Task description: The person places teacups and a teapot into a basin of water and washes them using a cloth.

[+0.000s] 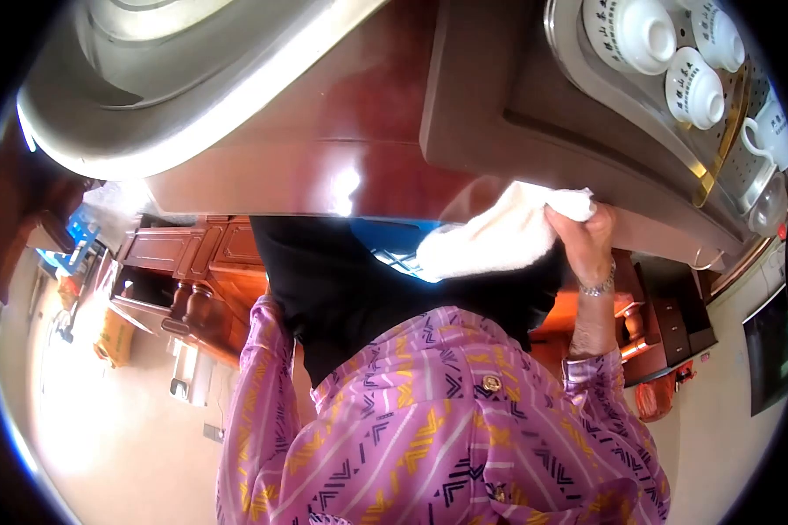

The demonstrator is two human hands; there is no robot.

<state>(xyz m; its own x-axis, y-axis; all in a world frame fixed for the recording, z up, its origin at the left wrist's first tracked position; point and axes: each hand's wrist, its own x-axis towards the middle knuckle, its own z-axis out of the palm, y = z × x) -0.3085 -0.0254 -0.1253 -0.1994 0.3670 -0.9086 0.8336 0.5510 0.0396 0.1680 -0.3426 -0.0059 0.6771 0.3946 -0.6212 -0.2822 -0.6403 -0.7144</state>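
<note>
My right hand (585, 241) is closed on one end of a white cloth (495, 234). The fingers are wrapped over a bunched fold. From there the cloth spreads leftward along the near edge of the glossy red-brown table (350, 105), partly over my lap and partly against the edge. Close by stands the dark brown tea tray (473, 96), its front corner just beyond the cloth. Of my left arm only the patterned sleeve (267, 341) shows, hanging down at my side; that hand is hidden.
Upturned white cups with dark lettering (696, 87) sit on a metal rack at the tray's right, near a white cup with a handle (770, 136). A large pale oval dish (193, 114) reaches over the table's left part. Wooden furniture (184, 254) stands below.
</note>
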